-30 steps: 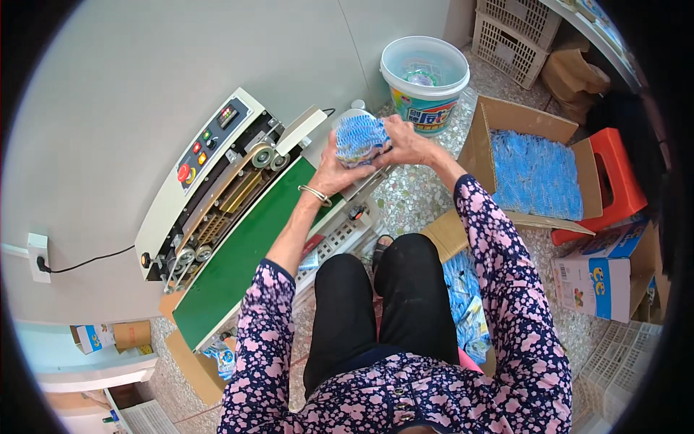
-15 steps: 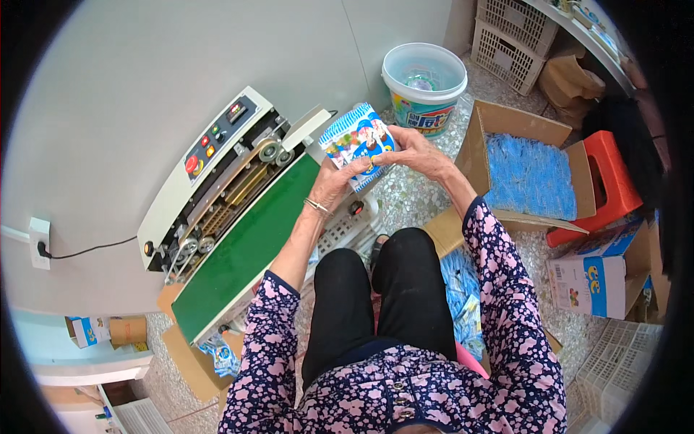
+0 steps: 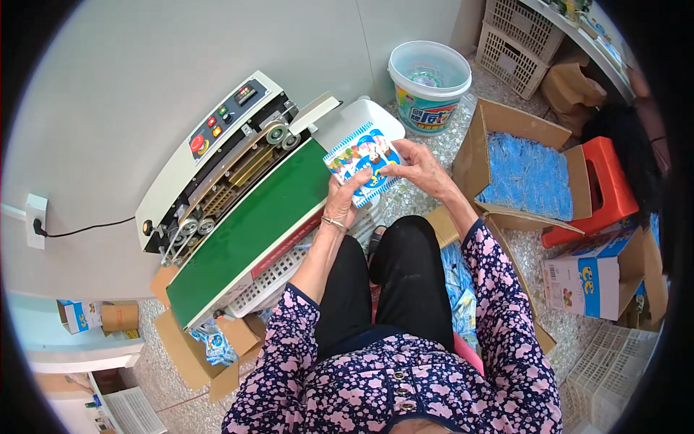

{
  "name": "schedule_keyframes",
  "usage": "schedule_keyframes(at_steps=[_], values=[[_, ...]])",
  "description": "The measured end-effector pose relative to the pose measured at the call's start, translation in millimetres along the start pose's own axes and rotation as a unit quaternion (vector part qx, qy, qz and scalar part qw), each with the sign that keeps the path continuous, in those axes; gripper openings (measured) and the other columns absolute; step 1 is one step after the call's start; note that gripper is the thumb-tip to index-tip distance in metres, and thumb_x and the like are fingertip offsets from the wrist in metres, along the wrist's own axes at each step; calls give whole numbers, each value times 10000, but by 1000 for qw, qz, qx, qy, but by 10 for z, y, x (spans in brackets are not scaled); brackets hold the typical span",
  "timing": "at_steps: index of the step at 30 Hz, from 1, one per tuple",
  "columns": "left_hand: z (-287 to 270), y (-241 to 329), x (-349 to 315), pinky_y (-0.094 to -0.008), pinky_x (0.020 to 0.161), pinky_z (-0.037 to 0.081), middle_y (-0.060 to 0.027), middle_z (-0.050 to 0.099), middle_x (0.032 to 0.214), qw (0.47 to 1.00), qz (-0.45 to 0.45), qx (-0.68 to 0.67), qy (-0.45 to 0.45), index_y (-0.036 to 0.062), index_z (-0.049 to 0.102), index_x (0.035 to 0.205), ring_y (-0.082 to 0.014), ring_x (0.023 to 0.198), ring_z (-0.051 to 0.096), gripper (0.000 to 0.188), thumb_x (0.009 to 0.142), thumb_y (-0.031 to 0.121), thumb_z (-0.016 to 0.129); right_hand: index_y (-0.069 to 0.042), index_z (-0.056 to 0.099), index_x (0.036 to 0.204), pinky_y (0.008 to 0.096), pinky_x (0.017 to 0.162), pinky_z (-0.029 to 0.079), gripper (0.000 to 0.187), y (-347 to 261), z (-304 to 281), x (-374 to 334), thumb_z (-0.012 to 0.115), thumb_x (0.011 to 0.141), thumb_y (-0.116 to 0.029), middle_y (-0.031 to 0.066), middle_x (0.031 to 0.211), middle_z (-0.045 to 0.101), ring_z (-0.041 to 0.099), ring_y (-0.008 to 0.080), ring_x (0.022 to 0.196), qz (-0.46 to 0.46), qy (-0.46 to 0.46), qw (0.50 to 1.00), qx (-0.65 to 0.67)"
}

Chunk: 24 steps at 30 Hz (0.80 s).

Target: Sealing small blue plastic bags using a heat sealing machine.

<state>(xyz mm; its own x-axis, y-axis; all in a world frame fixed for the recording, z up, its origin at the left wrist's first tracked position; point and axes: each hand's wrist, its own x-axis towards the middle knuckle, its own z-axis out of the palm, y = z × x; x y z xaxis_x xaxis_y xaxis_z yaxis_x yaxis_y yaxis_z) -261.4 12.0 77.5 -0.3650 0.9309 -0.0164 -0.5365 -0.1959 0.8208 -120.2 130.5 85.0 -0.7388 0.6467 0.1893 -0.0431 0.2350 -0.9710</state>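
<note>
Between my two hands is a blue-and-white printed plastic packet (image 3: 356,156) with crimped, striped ends, its pictured face up. My left hand (image 3: 343,201) grips its lower left side, thumb across the front. From the right, my right hand (image 3: 425,171) pinches the opposite side, thumb also on the face; its fingers behind are hidden. The packet is just off the upper end of a green conveyor belt (image 3: 249,228), which belongs to a band sealing machine (image 3: 210,155) with rollers and a button panel. Behind the packet shows part of a white plastic surface (image 3: 372,116).
A white bucket (image 3: 429,90) stands by the wall. At right, a carton (image 3: 526,116) holds many blue wrappers, beside a red stool (image 3: 611,184). More blue packets (image 3: 457,289) lie beside my right leg. An opened carton (image 3: 191,354) with packets sits below the belt's lower end.
My hands and the packet have come slightly lower and nearer my knees, and the packet's face is turned up more flatly. The view has shifted a little; both hands keep their hold.
</note>
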Motion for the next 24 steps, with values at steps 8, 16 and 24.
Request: schedule_keyframes(at_steps=[8,16,24], values=[[-116,55,-145,-321,826,532,-94,607,1087,999,-9,-34,15,3,481,1198,-185,962,621,498,747,65,684,-4,694,940,236,607,481,259,-151,-16,-29,645,829,-233,32,796,660,579,72,715,112,-25,992,43],[-221,23,-182,-319,798,542,-82,617,1052,998,-3,-59,30,7,490,1180,-176,919,633,479,740,49,677,1,670,988,219,659,462,294,-121,21,-29,708,784,-208,33,862,668,585,67,747,128,-12,988,89],[-257,28,-199,-320,791,542,-75,622,1032,998,-3,-59,34,10,499,1171,-171,909,634,466,740,44,674,-23,642,1004,206,680,449,274,-90,53,-14,713,786,-174,8,877,664,597,60,769,208,-59,963,162]])
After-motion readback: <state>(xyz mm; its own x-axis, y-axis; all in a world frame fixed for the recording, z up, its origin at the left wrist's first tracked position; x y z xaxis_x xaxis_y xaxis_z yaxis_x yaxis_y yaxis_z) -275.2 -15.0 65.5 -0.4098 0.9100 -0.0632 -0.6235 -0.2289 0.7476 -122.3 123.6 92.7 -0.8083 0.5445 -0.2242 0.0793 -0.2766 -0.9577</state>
